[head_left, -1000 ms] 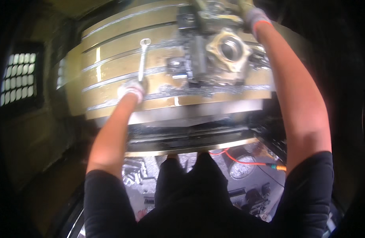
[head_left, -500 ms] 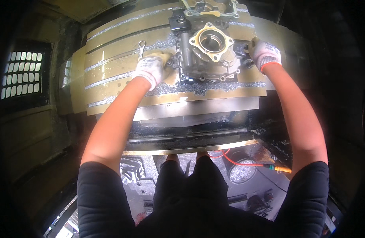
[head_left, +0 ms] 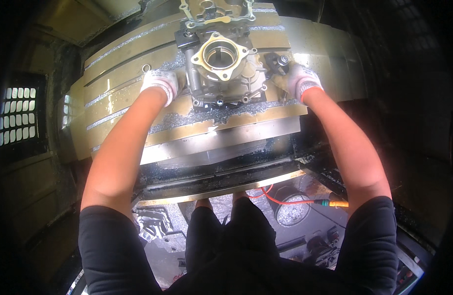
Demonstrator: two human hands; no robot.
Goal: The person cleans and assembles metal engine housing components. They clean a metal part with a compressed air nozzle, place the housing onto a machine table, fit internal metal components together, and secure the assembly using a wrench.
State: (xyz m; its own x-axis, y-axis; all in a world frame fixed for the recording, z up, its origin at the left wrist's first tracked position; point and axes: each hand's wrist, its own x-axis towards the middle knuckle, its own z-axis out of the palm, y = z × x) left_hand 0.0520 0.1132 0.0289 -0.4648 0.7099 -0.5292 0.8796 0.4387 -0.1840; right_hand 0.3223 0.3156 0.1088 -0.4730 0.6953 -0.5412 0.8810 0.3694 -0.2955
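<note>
A grey cast metal housing (head_left: pixel 251 81) with a round four-lobed flange (head_left: pixel 199 60) sits on the slotted machine table (head_left: pixel 123 105). My left hand (head_left: pixel 161 82), in a white glove, is just left of the housing. Above that glove shows the ring end of a spanner (head_left: pixel 146 68); its shaft is hidden, and I cannot tell whether the hand grips it. On the housing's right side, my gloved right hand (head_left: pixel 303 79) is beside a dark clamp (head_left: pixel 275 64) with a bolt and nut on top. Shadow and the glove hide its fingers.
A second clamp (head_left: pixel 186 38) stands at the housing's upper left. Metal chips (head_left: pixel 221 115) cover the table's front slot. Below the front ledge, another casting (head_left: pixel 152 223), a round container (head_left: pixel 293 209) and an orange hose (head_left: pixel 290 202) lie by my legs.
The whole view has shifted, so the housing appears further left. My right hand has come back toward me, exposing the right clamp. My left hand now covers the spanner's shaft.
</note>
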